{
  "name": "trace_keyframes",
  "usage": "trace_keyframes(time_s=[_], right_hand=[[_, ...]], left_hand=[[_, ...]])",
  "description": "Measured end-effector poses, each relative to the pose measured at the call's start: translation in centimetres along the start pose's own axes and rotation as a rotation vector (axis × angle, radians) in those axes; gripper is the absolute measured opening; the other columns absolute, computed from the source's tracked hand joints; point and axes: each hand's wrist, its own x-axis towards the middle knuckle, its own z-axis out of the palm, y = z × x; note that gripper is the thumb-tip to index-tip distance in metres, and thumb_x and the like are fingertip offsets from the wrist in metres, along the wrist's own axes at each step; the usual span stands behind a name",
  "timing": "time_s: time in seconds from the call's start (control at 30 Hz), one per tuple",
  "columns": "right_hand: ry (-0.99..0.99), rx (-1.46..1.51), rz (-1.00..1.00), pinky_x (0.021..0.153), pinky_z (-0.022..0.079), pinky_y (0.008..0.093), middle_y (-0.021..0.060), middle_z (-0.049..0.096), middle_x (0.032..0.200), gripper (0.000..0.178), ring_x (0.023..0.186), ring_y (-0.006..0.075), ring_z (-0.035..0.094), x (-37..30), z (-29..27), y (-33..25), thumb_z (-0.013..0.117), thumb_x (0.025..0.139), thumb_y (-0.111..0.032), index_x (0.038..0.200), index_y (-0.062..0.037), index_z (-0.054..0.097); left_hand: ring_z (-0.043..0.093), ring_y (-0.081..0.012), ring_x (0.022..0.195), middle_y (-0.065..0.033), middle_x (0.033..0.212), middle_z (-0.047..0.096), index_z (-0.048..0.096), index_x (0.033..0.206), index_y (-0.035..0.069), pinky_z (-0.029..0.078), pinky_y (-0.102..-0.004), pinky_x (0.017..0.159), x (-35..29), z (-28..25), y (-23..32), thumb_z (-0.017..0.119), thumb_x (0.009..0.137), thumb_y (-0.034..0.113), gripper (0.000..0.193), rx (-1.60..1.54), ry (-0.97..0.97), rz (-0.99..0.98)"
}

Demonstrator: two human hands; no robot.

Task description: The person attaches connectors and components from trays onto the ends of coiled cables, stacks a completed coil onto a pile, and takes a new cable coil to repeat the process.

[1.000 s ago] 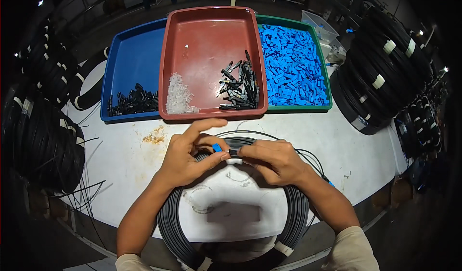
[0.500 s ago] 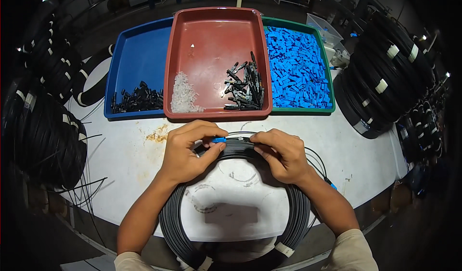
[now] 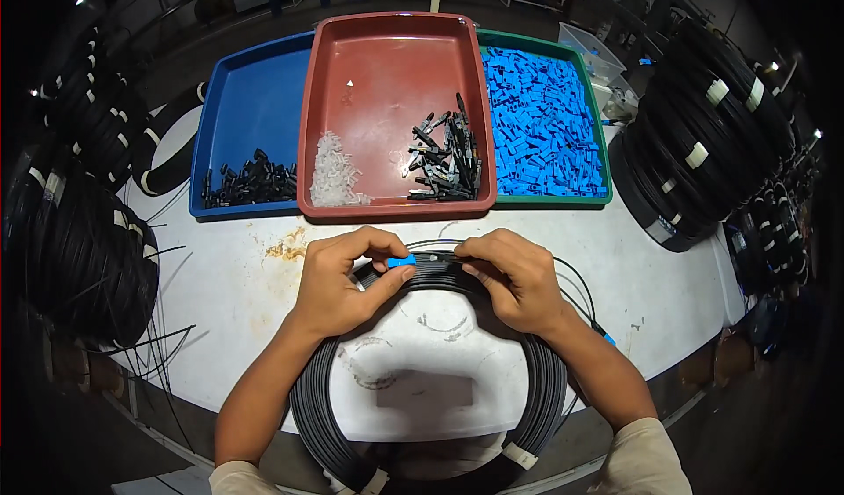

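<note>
A small blue plastic connector housing is pinched between the thumb and fingers of my left hand. Opposite it, my right hand is closed on the end of a thin black cable, whose connector has a small pale tip pointing at the blue piece; a short gap separates the two. Both hands are over the far side of a large coil of black cable, which is bound with white tape. Another blue connector ends a cable by my right forearm.
Beyond the hands, a red tray holds clear sleeves and black connector parts. It overlaps a blue tray of black boots and a green tray of blue housings. Stacked cable coils flank the white table at left and right.
My left hand has turned the blue connector housing slightly, so more of it shows. The cable's pale tip now sits a little farther left and lower. Both hands remain in nearly the same place.
</note>
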Motion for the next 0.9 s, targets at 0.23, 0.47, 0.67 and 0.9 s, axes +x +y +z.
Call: trace_keyframes(time_s=[0.23,0.47,0.67,0.9], right_hand=[[0.015,-0.025,-0.036,0.066,0.051,0.0381,0.0116,0.065,0.082,0.019,0.072,0.0293,0.063,0.11,-0.02,0.06,0.073,0.082,0.0,0.101,-0.0032,0.07],[-0.034,-0.039,-0.023,0.066,0.052,0.0381,0.0128,0.068,0.089,0.023,0.072,0.0293,0.063,0.04,-0.28,-0.33,0.073,0.083,-0.002,0.105,-0.0016,0.067],[-0.036,-0.021,0.033,0.069,0.054,0.0378,0.0146,0.07,0.095,0.028,0.075,0.0311,0.067,-0.25,-0.14,-0.46,0.074,0.082,-0.003,0.108,-0.0003,0.064],[-0.054,-0.004,0.043,0.071,0.056,0.0387,0.0163,0.07,0.096,0.034,0.079,0.033,0.07,-0.54,-0.05,-0.41,0.075,0.083,-0.005,0.113,0.0008,0.061]], left_hand=[[0.064,-0.0093,0.075,-0.0072,0.083,0.072,0.069,0.104,-0.003,0.05,-0.0247,0.071,0.12,-0.12,0.04,0.079,0.081,-0.001,0.025,0.097,-0.015,0.089],[0.066,-0.0097,0.08,-0.0105,0.088,0.075,0.06,0.124,-0.001,0.051,-0.0241,0.072,-0.02,0.0,0.0,0.082,0.079,0.001,0.05,0.01,-0.037,0.038],[0.067,-0.0094,0.077,-0.0099,0.087,0.076,0.058,0.124,0.0,0.052,-0.0238,0.072,-0.06,-0.01,0.09,0.083,0.078,0.001,0.053,0.062,-0.045,0.074],[0.07,-0.011,0.071,-0.0098,0.086,0.078,0.06,0.122,0.0,0.055,-0.0235,0.067,-0.1,0.12,0.21,0.086,0.076,0.004,0.052,0.164,-0.043,0.155]])
